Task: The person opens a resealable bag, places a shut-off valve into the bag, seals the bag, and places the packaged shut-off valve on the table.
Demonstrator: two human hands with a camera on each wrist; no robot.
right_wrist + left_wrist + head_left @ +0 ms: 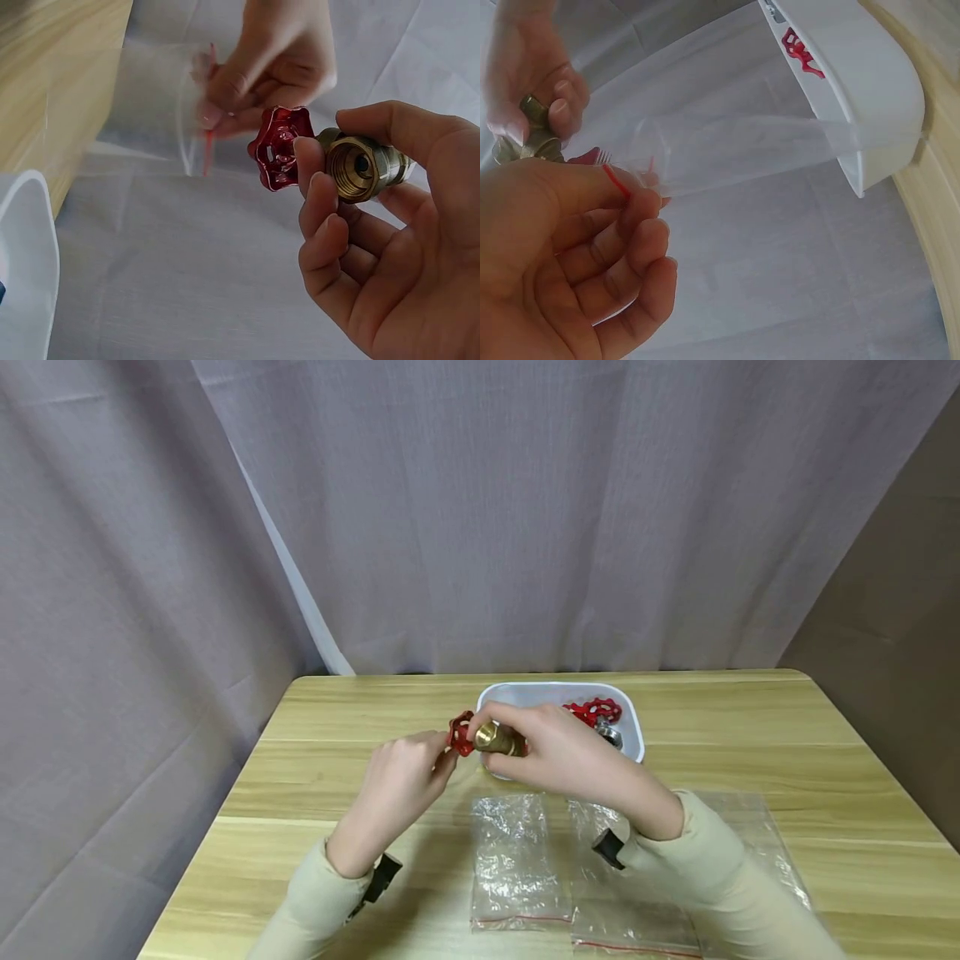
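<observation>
Brass valve with red handwheel, one: grasped between thumb and fingers of the right hand, aloft near the white tray. Clear bag, one: pinched by the left hand at its red-striped edge. Probable hazards: the lobed wheel snags at a narrow mouth, or thin film slips from a fingertip hold.

Tray on surface, handwheels inside at 2 o'clock; bags 5–7 o'clock of tray; curtain behind, 12 o'clock.
</observation>
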